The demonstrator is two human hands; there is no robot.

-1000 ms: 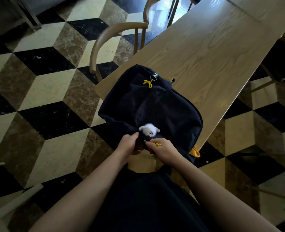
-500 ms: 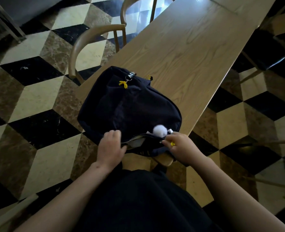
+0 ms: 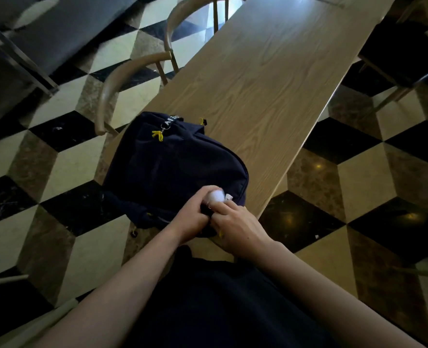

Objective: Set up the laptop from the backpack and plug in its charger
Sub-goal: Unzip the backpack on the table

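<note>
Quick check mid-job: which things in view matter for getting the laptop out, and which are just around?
Job:
- dark backpack on the wooden table
- left hand and right hand, both at its near edge

Just around:
- white fluffy charm
- yellow zip pull
- two wooden chairs

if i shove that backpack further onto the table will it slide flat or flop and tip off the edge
The backpack looks like soft fabric, so it would probably sag rather than slide stiffly. Its near end overhangs the table edge, where both hands, left hand and right hand, grip it; unsupported, it might droop off.
</note>
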